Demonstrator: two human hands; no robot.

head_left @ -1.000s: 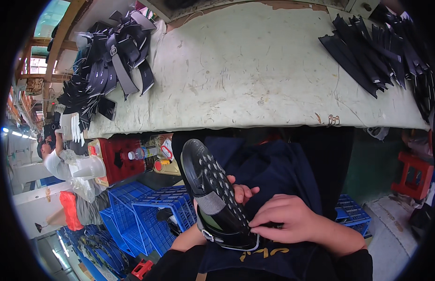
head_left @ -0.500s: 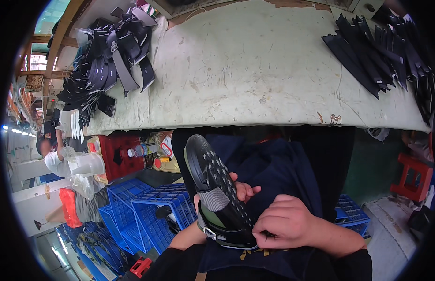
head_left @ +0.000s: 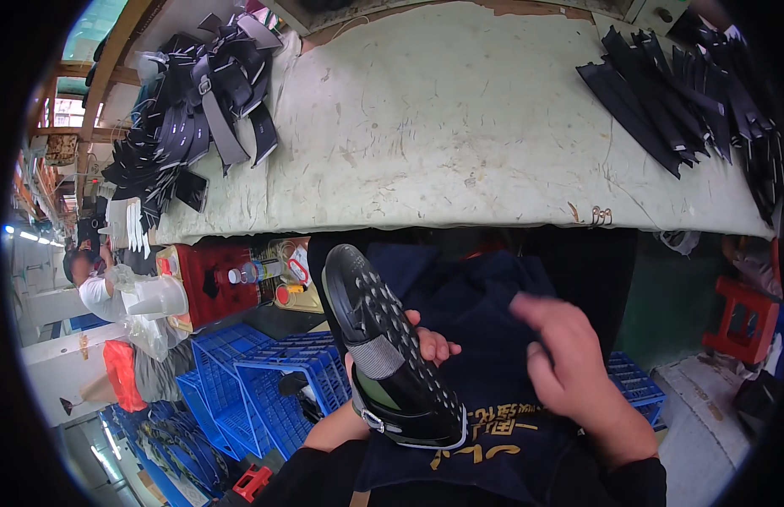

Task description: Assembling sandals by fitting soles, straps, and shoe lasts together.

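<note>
A black studded shoe [head_left: 419, 384] stands tilted over my lap, toe pointing away, with a shiny grey band across it. A strap with a silver buckle [head_left: 372, 420] crosses its heel end, and green material shows inside the opening. My left hand [head_left: 436, 345] is closed around the shoe from beneath; its fingertips come out past the studded edge and the rest is hidden behind it. Off to the right of the shoe, my right hand [head_left: 569, 355] is raised above my dark blue apron [head_left: 460, 291]. Its fingers are apart, somewhat blurred, with nothing visible in them.
Ahead is a table with a pale, marked cover [head_left: 426, 127]. Black straps [head_left: 215, 93] are heaped at its left, black strips [head_left: 662, 93] at its right. Blue crates [head_left: 265, 389] stand left of me, a red stool [head_left: 741, 319] at right. Another person [head_left: 95, 291] is far left.
My right hand has left the shoe's heel edge and moved up and right, its fingers opening. The shoe has shifted slightly left in my left hand.
</note>
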